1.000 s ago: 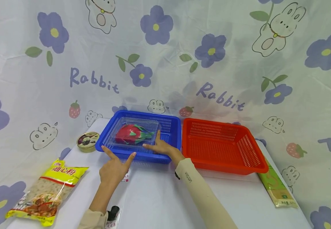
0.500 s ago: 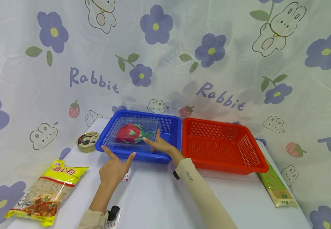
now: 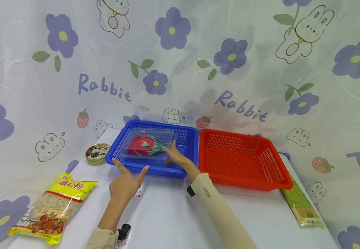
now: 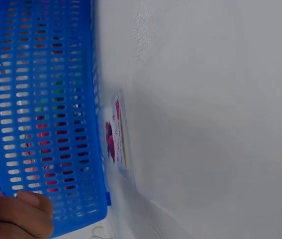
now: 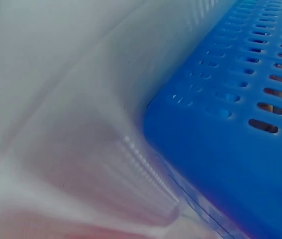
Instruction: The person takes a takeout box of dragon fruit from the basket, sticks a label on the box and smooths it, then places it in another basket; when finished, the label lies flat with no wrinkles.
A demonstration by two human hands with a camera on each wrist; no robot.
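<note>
A clear plastic box (image 3: 127, 142) sits in the blue basket (image 3: 184, 140), with a red and green dragon fruit (image 3: 141, 144) inside it. My right hand (image 3: 177, 156) reaches over the basket's front rim. Its fingers lie at the box's right end, the thumb by the front right corner. At the basket's front left, my left hand (image 3: 124, 185) stretches out index finger and thumb along the rim. Its other fingers (image 4: 19, 216) are curled outside the slotted wall in the left wrist view. The right wrist view shows the basket's outer wall (image 5: 215, 149) but no hand.
A red basket (image 3: 230, 162) stands right beside the blue one. A round gold tin (image 3: 97, 154) and a yellow food bag (image 3: 53, 207) lie to the left. At the far right is a green packet (image 3: 301, 202). A printed card (image 4: 117, 132) lies before the blue basket.
My right thumb has slid back and to the right across the box toward its right end. The left hand and the baskets keep their places; the head view has shifted slightly.
</note>
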